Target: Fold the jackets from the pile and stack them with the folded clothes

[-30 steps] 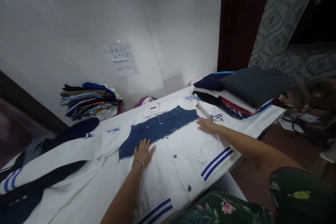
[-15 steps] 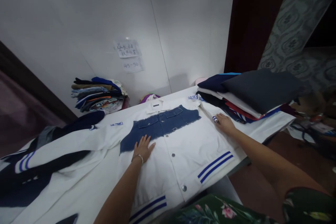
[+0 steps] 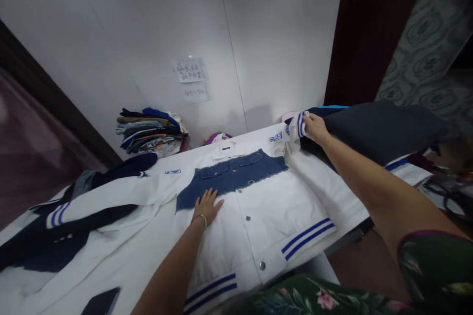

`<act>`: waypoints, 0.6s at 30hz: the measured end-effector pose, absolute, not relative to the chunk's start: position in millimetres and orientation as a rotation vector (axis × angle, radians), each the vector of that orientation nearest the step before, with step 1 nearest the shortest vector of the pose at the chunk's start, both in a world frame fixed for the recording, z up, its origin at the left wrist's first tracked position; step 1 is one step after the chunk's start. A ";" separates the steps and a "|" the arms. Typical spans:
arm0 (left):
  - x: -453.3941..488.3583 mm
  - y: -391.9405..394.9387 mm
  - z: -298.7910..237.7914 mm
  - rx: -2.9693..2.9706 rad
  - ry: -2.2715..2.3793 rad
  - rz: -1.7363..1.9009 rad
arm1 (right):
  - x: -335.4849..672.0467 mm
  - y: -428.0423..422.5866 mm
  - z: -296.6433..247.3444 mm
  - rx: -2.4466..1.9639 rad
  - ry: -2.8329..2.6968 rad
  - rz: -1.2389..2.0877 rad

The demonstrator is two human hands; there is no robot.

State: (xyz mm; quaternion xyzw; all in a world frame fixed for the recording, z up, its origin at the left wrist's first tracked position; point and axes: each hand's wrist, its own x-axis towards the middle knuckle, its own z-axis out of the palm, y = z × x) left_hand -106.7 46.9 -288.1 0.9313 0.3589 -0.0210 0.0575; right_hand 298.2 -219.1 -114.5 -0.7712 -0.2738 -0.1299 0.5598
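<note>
A white jacket (image 3: 291, 202) with a blue denim chest panel and blue-striped hems lies spread, front up, on the white table. My left hand (image 3: 207, 206) rests flat on its front, fingers apart, at the lower edge of the denim. With closed fingers, my right hand (image 3: 314, 127) grips the striped cuff of one sleeve and holds it raised near the shoulder, beside the dark clothes. The other sleeve (image 3: 107, 202) stretches out to the left, its striped cuff lying over dark garments.
At right a stack of folded clothes (image 3: 380, 128) has a dark grey piece on top. Another folded stack (image 3: 150, 133) stands by the wall at back left. Dark garments (image 3: 74, 251) lie at left. A phone (image 3: 101, 301) lies at the near edge. Handwritten papers (image 3: 192, 76) hang on the wall.
My right hand has lifted the sleeve's cuff and carried it up and away from me, toward the shoulder. The left hand stays flat on the jacket. The view has shifted slightly.
</note>
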 end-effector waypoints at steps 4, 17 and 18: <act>-89.9 44.7 -262.9 2.537 1.055 0.225 | 264.7 -179.4 -74.0 -1.652 -0.905 -0.061; 42.0 -66.0 -225.4 1.172 0.751 0.651 | 121.5 -165.5 -169.1 -1.551 -1.317 0.479; 41.6 -60.7 -229.1 1.124 0.801 0.654 | 124.7 -180.3 -181.6 -1.605 -1.277 0.441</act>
